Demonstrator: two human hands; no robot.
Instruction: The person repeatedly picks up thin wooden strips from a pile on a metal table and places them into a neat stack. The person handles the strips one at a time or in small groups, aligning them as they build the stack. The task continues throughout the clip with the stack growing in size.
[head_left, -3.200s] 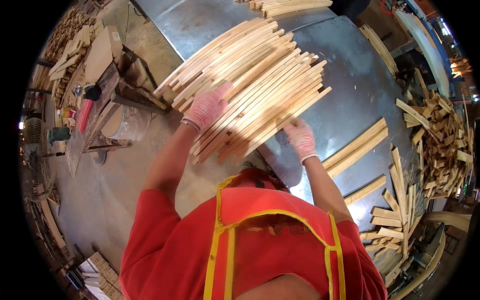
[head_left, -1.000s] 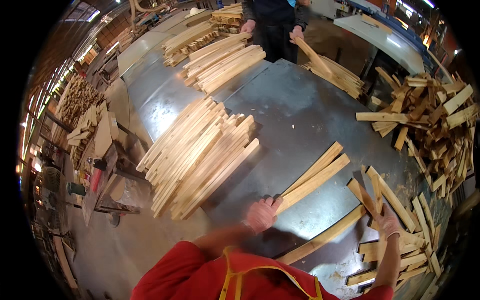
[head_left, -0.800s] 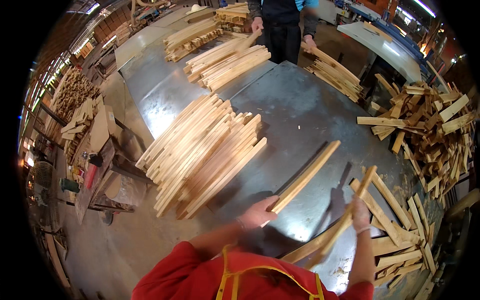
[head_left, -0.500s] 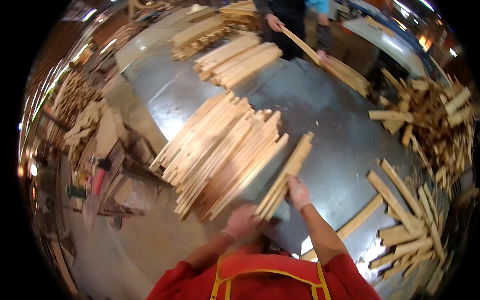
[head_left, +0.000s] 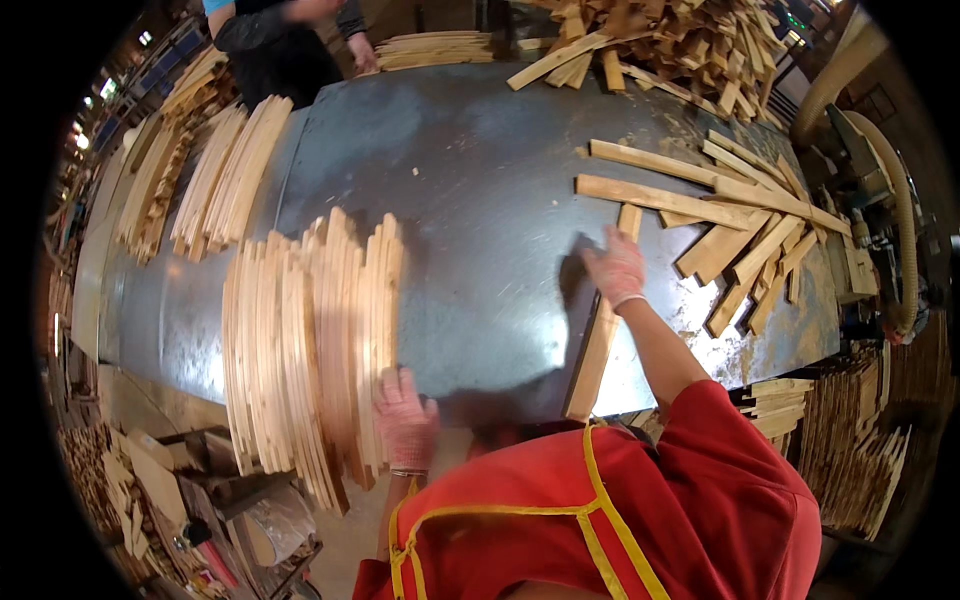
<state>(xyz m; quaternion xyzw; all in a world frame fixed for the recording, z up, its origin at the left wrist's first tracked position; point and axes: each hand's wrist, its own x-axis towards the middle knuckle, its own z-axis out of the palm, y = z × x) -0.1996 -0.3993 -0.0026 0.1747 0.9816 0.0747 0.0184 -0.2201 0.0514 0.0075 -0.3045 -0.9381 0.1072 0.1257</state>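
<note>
One gloved left hand (head_left: pixel 406 420), fingers spread, lies against the right side of a slat row (head_left: pixel 310 350) overhanging the near edge of the metal surface (head_left: pixel 480 250). The right hand (head_left: pixel 616 268) covers a single slat (head_left: pixel 597 350) reaching that same edge; whether it grips, I cannot tell. Between row and slat, broad room runs to the far edge; loose pieces (head_left: pixel 722 247) fan toward the right edge.

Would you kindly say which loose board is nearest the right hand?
The board under the right hand, running toward the apron; the other boards lie farther away.
</note>
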